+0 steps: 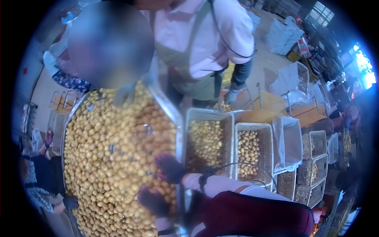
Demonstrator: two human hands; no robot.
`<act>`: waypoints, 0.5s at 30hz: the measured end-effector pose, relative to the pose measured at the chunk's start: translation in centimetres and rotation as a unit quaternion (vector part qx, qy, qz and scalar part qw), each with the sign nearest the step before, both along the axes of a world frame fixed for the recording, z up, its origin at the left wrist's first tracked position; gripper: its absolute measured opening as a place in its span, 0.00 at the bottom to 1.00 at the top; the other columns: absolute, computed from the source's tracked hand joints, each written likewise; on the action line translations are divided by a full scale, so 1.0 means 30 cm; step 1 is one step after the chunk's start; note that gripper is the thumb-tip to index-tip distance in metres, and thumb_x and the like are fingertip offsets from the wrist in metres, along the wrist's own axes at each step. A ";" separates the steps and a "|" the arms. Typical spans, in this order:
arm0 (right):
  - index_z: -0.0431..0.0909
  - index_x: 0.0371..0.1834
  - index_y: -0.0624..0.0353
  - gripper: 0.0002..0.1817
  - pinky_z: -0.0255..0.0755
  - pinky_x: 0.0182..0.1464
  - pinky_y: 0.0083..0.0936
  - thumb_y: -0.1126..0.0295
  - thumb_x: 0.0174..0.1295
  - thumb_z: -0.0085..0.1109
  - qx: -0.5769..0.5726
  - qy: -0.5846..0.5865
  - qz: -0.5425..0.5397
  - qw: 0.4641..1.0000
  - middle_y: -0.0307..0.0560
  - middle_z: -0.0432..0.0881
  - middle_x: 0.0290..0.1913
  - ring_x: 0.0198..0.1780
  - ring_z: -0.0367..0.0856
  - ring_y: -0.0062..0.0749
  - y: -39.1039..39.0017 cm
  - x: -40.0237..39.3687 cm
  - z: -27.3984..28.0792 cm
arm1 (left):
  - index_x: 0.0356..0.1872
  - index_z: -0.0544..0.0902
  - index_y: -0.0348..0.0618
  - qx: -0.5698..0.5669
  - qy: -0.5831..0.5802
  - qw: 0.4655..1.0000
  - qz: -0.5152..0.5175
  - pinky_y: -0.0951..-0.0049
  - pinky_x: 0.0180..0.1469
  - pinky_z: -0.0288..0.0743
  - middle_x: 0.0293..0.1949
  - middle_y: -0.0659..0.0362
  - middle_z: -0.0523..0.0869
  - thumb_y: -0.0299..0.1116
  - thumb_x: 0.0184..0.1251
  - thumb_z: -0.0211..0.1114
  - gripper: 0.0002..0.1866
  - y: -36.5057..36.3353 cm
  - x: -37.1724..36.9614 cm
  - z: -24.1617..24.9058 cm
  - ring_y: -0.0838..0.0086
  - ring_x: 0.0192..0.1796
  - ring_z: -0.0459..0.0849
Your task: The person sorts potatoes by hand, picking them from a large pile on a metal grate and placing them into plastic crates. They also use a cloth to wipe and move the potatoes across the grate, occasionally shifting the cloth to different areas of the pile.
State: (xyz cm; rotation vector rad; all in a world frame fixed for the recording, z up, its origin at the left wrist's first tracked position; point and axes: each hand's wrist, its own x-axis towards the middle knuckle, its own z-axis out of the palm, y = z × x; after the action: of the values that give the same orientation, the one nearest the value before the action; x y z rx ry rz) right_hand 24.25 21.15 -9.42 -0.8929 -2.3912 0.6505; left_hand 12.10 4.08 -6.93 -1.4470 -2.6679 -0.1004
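The view is turned sideways, with my body at the lower right. My right hand [170,168], in a dark glove with purple fingertips, is over the right edge of a big heap of small round yellow-brown produce [114,158]. Its fingers look apart, with nothing visible in them. Below it in the frame, my left hand [154,201], gloved alike and blurred, touches or hovers just over the same heap, fingers spread. A metal rim [178,138] borders the heap near my wrists.
Plastic crates [229,150] with produce stand right of the rim, beside a lined bin [288,144]. A person in an apron [193,43] stands at the top. Another person's gloved hand [71,202] is at the heap's left edge. More crates [312,173] are stacked farther right.
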 end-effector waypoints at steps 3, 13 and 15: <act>0.69 0.69 0.60 0.35 0.50 0.78 0.56 0.52 0.63 0.62 -0.028 0.005 -0.001 1.000 0.63 0.66 0.71 0.75 0.59 0.60 0.023 0.021 0.054 | 0.69 0.70 0.38 0.031 0.096 0.993 -0.056 0.41 0.71 0.59 0.63 0.46 0.78 0.51 0.76 0.52 0.31 -0.014 -0.017 -0.031 0.45 0.66 0.72; 0.70 0.69 0.59 0.34 0.44 0.79 0.54 0.48 0.66 0.57 -0.032 -0.008 0.000 0.999 0.61 0.64 0.73 0.77 0.55 0.58 0.009 0.018 0.000 | 0.68 0.70 0.38 0.000 -0.028 0.999 -0.039 0.43 0.67 0.61 0.58 0.45 0.78 0.48 0.70 0.56 0.31 0.049 0.007 0.059 0.47 0.61 0.73; 0.69 0.70 0.60 0.35 0.45 0.79 0.55 0.51 0.65 0.60 -0.040 -0.011 0.001 0.999 0.62 0.64 0.73 0.77 0.55 0.59 0.004 0.019 -0.003 | 0.67 0.70 0.37 0.026 -0.003 0.998 -0.060 0.44 0.65 0.62 0.56 0.44 0.79 0.46 0.68 0.58 0.32 0.028 -0.016 0.036 0.46 0.59 0.74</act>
State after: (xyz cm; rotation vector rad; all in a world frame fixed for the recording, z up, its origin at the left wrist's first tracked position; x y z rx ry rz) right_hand 24.82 21.26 -9.53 -0.9349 -2.4013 0.7443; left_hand 11.61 4.90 -5.86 -1.5927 -2.5604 -0.1819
